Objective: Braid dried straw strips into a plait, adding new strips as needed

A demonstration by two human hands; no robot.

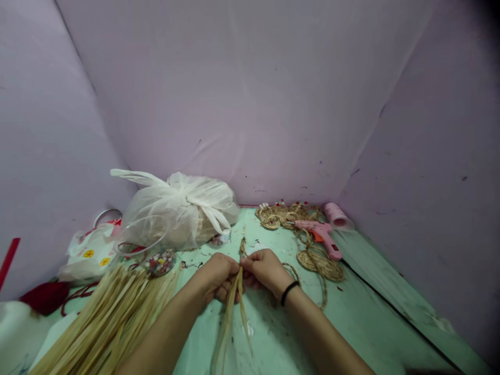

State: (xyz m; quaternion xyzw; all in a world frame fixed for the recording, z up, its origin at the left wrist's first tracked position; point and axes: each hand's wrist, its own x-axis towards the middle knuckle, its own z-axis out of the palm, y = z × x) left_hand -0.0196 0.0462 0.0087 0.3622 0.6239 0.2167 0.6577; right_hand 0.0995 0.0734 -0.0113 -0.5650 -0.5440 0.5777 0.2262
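My left hand [219, 277] and my right hand [264, 270] meet over the green table [367, 323], both pinching a thin braid of straw strips [242, 248]. The braided end pokes up between the hands. Loose strip tails [233, 317] hang down toward me. A black band circles my right wrist.
A large pile of straw strips [105, 323] lies at left. A tied white bag [183, 208], a clear bowl of beads [158, 260] and a printed plastic bag [89, 252] sit behind it. Coiled braided pieces [320, 260], a pink glue gun [322, 237] with black cord, and a pink spool [336, 214] are at right.
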